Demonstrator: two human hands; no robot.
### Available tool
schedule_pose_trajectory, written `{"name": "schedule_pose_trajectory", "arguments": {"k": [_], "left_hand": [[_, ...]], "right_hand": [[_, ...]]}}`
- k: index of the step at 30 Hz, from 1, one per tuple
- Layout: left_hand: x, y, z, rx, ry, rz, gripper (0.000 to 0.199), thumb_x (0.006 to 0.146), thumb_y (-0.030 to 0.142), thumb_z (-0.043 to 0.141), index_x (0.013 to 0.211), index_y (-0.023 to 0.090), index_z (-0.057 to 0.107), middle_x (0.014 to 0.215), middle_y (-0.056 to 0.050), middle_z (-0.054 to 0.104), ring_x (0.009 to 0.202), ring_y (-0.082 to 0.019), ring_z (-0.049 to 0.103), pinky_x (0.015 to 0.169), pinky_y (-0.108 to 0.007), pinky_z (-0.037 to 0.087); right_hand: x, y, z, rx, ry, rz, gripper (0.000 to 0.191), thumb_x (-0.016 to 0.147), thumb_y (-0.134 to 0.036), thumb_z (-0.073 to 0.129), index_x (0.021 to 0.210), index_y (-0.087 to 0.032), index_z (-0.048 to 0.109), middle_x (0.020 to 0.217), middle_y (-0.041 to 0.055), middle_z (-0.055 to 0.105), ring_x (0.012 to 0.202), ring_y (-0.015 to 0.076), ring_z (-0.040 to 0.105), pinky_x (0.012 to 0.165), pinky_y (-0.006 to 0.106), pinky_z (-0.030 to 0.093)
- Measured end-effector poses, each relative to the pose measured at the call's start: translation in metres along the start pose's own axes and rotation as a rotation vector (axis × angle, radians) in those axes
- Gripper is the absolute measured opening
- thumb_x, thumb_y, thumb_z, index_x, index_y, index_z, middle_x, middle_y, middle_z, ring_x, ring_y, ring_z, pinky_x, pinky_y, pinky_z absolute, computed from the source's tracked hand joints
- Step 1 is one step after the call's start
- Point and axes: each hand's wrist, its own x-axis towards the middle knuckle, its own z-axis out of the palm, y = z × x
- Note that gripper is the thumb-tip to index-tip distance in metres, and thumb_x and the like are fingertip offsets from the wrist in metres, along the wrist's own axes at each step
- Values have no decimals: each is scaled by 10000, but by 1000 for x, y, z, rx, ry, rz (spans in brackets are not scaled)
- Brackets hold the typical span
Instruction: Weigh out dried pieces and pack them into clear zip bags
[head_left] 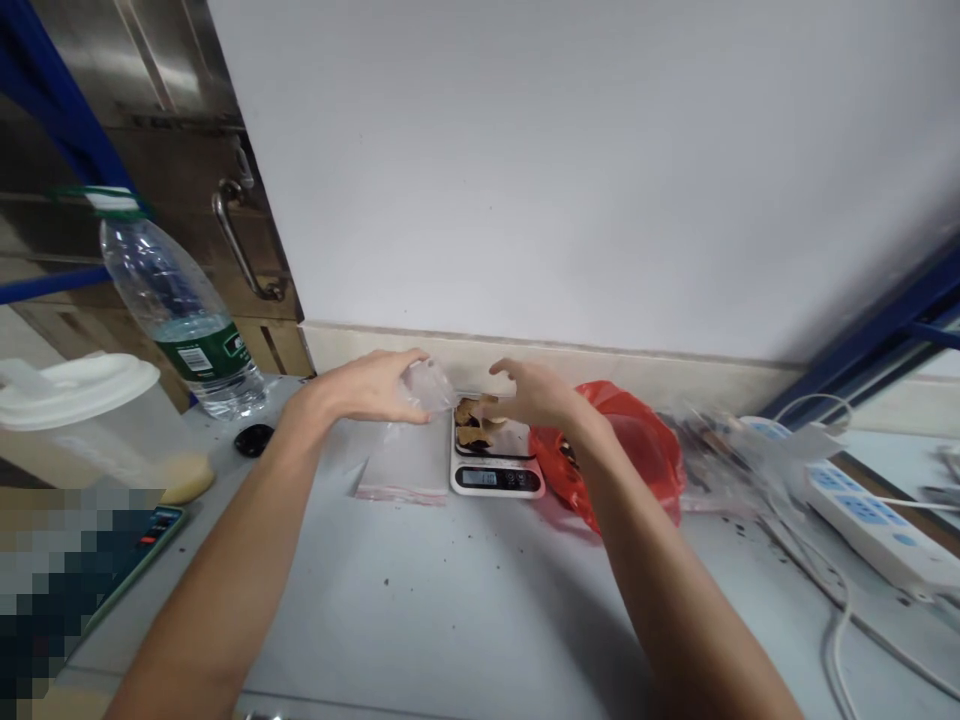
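Note:
My left hand (375,385) is closed around a crumpled, clear plastic bag (429,388), held just left of a small white kitchen scale (459,470). Brown, curled dried pieces (474,425) lie on the scale's plate, above its lit display. My right hand (529,393) reaches over that plate, thumb and forefinger apart, the thumb close to the dried pieces; whether it touches them I cannot tell. Flat clear zip bags (409,465) with a reddish seal line lie under my left hand. A red plastic bag (630,445), opened wide, sits beneath my right forearm, with some dark pieces showing inside.
At the left stand a large water bottle (202,340) and a lidded plastic jug (97,430), with a phone (127,570) and a black round object (253,440) nearby. Clear plastic packaging (712,465), a power strip (870,520) and white cables occupy the right. A wall (525,200) rises behind.

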Motion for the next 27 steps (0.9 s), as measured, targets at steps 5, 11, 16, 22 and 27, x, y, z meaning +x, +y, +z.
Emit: {"name": "schedule_pose_trajectory", "arguments": {"k": [5,11,16,22,27], "left_hand": [[4,-3,6,58,-206,-65,888,663,554,647,1449,171,491,1374,-187,627,1186,-350,623,949,-369,474],[12,3,13,99,-277,-77,955,643,546,648,1499,173,443,1391,-184,616,1191,-354,619,944,-363,481],[13,6,14,106,-292,-61,937,668,557,641,1503,185,434,1422,-174,596,1209,-354,609,951,-373,487],[14,6,15,65,-260,5,902,691,537,648,1491,175,441,1456,-153,571,1279,-331,569,1040,-370,446],[16,7,19,40,-254,61,879,711,526,655,1496,202,429,1496,-131,541,1319,-307,541,1070,-357,421]], "right_hand": [[13,7,24,-62,-234,-3,930,623,-495,835,1472,-321,495,1553,121,441,1307,367,542,915,428,537],[22,12,31,-136,-269,-111,799,692,-445,803,1441,-352,541,1448,94,544,1338,360,517,967,427,519],[26,16,29,-100,-220,-179,613,743,-270,759,1343,-305,641,1346,77,656,1207,296,624,938,344,517],[23,23,24,-32,-163,-128,479,709,-123,723,1165,-271,720,1138,41,756,1023,237,695,846,279,530],[21,31,23,226,-231,-35,348,659,-67,702,969,-224,690,911,5,745,639,139,648,567,224,510]]}}
